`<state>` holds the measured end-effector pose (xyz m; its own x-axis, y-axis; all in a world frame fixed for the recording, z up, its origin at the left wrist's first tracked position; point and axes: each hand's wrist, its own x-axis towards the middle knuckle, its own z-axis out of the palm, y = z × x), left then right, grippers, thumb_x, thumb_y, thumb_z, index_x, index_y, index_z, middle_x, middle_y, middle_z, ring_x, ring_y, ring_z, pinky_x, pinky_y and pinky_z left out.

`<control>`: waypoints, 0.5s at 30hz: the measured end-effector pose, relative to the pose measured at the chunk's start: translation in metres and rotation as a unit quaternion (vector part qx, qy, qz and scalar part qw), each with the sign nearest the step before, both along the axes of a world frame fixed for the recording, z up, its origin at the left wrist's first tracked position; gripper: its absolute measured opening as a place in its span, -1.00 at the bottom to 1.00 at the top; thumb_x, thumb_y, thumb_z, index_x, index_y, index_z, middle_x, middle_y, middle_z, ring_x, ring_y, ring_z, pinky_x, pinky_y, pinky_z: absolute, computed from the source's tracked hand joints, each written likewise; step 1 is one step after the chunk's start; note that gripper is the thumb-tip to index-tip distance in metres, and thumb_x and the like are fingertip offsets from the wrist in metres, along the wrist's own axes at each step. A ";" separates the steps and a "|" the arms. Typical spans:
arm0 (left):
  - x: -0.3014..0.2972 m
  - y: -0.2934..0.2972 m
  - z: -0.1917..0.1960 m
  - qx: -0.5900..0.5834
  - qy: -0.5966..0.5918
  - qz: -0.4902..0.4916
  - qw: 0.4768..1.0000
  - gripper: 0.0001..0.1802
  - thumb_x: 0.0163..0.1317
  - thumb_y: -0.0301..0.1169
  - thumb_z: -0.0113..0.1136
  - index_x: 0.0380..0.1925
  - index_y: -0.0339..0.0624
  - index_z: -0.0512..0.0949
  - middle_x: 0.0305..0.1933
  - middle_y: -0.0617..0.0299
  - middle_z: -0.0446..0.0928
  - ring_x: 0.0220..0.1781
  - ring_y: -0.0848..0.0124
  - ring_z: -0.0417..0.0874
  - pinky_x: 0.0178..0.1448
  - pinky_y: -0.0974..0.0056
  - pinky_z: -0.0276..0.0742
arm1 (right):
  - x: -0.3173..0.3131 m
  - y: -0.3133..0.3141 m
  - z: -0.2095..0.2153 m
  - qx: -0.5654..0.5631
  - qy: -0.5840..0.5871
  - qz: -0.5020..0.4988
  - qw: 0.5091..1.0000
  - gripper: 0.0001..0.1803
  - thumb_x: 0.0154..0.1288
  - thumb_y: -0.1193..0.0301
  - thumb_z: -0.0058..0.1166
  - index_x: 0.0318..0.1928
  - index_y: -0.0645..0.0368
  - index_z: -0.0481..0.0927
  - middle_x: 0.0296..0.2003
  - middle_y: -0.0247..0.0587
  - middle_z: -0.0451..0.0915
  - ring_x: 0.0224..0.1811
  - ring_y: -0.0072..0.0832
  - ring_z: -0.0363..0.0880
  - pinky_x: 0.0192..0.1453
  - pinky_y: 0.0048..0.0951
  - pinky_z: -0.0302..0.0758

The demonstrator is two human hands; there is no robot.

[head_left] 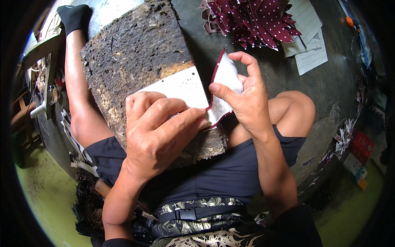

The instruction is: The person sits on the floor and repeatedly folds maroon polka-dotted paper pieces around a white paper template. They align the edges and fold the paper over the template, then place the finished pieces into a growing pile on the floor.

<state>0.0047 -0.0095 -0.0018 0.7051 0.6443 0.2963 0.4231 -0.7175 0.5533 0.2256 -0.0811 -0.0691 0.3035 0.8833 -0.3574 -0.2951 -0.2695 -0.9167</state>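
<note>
Here, the block point(135, 45) is lying between the person's legs, and a white card point(181, 84) with small dark dots is resting on it, close to its right edge. The left hand point(154, 127) is bending over the block's near part, its fingers drawn together and covering the lower part of the card; its thumb is mostly hiding, so I cannot tell whether it is pinching anything. The right hand point(249, 92) is holding the edged piece point(230, 76), white with a maroon border, just beyond the block's right edge. Its thumb is pressing on the near face while the forefinger is curling over the top, so the grip is closing on the piece, which is standing up and bending. The piece's lower end is reaching the left fingertips at the block's edge; whether it is joining the card I cannot tell. Dotted maroon pieces point(259, 20) are heaping up beyond the block to the right, and lined sheets point(312, 53) are lying beside them, farther from the block.
</note>
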 end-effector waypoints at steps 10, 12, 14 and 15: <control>0.000 -0.001 -0.003 -0.005 -0.011 0.007 1.000 -0.62 0.09 -0.29 0.81 -0.06 0.10 0.92 -0.13 0.47 0.71 -0.09 0.33 0.65 0.13 0.07 0.45 | 0.006 -0.002 -0.012 -0.028 -0.034 -0.011 0.999 -0.19 0.44 0.62 0.59 0.54 0.06 0.39 -0.11 -0.16 0.87 -0.12 -0.60 0.81 -0.07 -0.49 0.73; 0.000 -0.001 -0.003 -0.006 -0.013 0.008 1.000 -0.62 0.09 -0.30 0.80 -0.06 0.10 0.92 -0.13 0.47 0.72 -0.09 0.33 0.66 0.13 0.07 0.45 | 0.007 -0.003 -0.015 -0.033 -0.045 -0.013 0.998 -0.20 0.44 0.62 0.58 0.53 0.06 0.41 -0.12 -0.17 0.87 -0.13 -0.61 0.81 -0.08 -0.49 0.72; 0.000 -0.001 -0.003 -0.008 -0.015 0.008 1.000 -0.62 0.09 -0.31 0.80 -0.05 0.10 0.92 -0.12 0.47 0.72 -0.09 0.33 0.66 0.13 0.07 0.45 | 0.009 -0.004 -0.018 -0.038 -0.062 -0.013 0.997 -0.22 0.43 0.63 0.58 0.52 0.07 0.42 -0.14 -0.17 0.87 -0.14 -0.61 0.81 -0.09 -0.48 0.72; 0.000 -0.001 -0.003 -0.007 -0.015 0.007 1.000 -0.62 0.09 -0.31 0.80 -0.05 0.09 0.92 -0.12 0.47 0.72 -0.09 0.32 0.66 0.13 0.07 0.45 | 0.009 -0.004 -0.019 -0.042 -0.062 -0.016 0.997 -0.22 0.43 0.63 0.58 0.52 0.06 0.43 -0.14 -0.17 0.87 -0.14 -0.61 0.81 -0.09 -0.48 0.72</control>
<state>0.0049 -0.0100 -0.0048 0.6863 0.6589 0.3081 0.4165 -0.7033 0.5761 0.2348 -0.0854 -0.0885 0.3772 0.8413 -0.3872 -0.1912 -0.3383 -0.9214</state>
